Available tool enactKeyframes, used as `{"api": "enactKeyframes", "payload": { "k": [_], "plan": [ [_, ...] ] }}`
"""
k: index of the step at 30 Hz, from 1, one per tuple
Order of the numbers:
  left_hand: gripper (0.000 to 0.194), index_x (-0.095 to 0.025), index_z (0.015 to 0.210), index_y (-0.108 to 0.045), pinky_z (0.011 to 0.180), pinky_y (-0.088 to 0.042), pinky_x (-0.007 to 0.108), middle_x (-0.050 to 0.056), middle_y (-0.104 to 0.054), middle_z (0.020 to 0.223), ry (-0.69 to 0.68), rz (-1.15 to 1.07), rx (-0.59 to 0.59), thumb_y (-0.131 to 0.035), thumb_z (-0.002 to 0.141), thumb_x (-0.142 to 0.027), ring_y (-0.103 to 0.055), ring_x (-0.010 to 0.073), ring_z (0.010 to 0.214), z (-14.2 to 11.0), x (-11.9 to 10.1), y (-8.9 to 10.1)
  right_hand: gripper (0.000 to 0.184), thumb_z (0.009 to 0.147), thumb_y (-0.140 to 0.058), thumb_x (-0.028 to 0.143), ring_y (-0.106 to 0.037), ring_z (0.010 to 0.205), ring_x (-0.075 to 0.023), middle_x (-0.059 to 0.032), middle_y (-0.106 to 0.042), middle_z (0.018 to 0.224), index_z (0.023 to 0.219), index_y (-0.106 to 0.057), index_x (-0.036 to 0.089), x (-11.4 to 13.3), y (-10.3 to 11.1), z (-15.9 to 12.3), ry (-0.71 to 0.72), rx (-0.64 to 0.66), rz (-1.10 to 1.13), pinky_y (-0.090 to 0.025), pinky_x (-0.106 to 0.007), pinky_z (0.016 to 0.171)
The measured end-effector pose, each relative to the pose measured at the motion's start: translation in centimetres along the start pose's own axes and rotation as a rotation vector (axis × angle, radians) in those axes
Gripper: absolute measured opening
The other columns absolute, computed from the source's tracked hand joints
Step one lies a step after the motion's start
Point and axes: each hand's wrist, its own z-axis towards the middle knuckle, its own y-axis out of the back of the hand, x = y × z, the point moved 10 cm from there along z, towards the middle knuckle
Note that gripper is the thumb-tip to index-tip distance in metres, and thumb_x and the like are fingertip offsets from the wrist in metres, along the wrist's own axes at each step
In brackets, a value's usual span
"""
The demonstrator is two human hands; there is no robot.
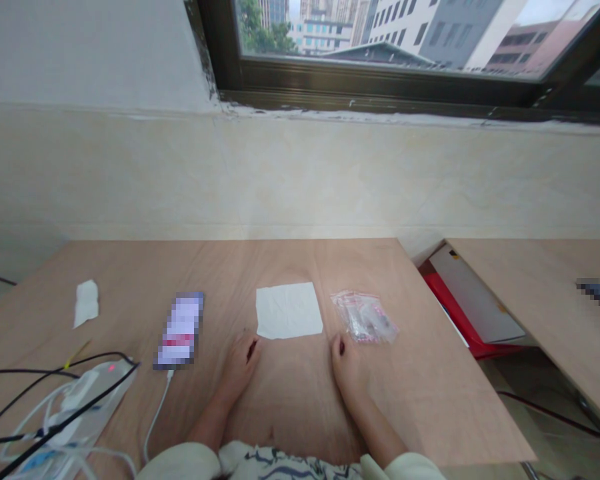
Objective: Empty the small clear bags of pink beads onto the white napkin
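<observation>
My left hand [241, 360] rests on the wooden table with its fingers curled in. A small dark gap shows between thumb and forefinger, with nothing visible in it. Just beyond it lies a flat white paper sheet [289, 311], its lower left corner close to my fingertips. My right hand [349, 367] lies on the other side, also curled into a loose fist, and I see no object in it. Beyond that hand is a heap of clear plastic zip bags [365, 317] with reddish strips; their contents cannot be made out.
Left of the paper lies a phone [180, 330] on a white cable. A power strip [93, 400] with tangled cords fills the near left, below a folded white tissue [86, 303]. Right of the table's edge, a red bag [455, 313] sits by a second table [545, 293].
</observation>
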Motion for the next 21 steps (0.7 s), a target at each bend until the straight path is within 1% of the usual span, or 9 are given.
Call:
{"api": "enactKeyframes", "payload": {
  "k": [5, 11, 15, 21],
  "plan": [
    [0.022, -0.018, 0.069, -0.052, 0.061, -0.037, 0.027, 0.002, -0.056, 0.068, -0.008, -0.011, 0.002, -0.035, 0.080, -0.027, -0.048, 0.0167, 0.067, 0.01, -0.16, 0.05, 0.032, 0.082, -0.029, 0.031, -0.051, 0.054, -0.0119, -0.0037, -0.057, 0.060, 0.067, -0.053, 0.016, 0.18, 0.14, -0.03, 0.009, 0.003, 0.017, -0.026, -0.021, 0.049],
    [0.022, -0.018, 0.071, -0.052, 0.061, -0.037, 0.027, 0.003, -0.055, 0.069, 0.006, 0.003, 0.007, -0.035, 0.080, -0.028, -0.048, 0.0172, 0.067, -0.08, 0.36, -0.34, 0.033, 0.082, -0.028, 0.032, -0.047, 0.049, -0.0106, -0.0025, -0.056, 0.059, 0.068, -0.053, 0.016, 0.41, 0.55, -0.14, 0.003, 0.011, -0.008, -0.023, -0.022, 0.046],
    [0.022, -0.018, 0.072, -0.052, 0.063, -0.037, 0.028, 0.003, -0.055, 0.071, 0.007, -0.006, 0.014, -0.034, 0.081, -0.027, -0.048, 0.0172, 0.070, -0.17, 0.32, -0.37, 0.033, 0.082, -0.028, 0.032, -0.046, 0.050, -0.0106, -0.0023, -0.055, 0.058, 0.067, -0.053, 0.016, 0.27, 0.31, -0.16, 0.006, 0.008, -0.015, -0.023, -0.022, 0.046],
    [0.022, -0.018, 0.070, -0.052, 0.062, -0.037, 0.027, 0.002, -0.056, 0.069, 0.016, -0.010, 0.015, -0.035, 0.079, -0.027, -0.048, 0.0165, 0.068, -0.04, -0.05, -0.04, 0.034, 0.082, -0.027, 0.031, -0.045, 0.049, -0.0099, -0.0021, -0.054, 0.058, 0.066, -0.053, 0.015, 0.26, 0.16, -0.13, 0.023, 0.003, 0.003, -0.023, -0.022, 0.046]
  ]
}}
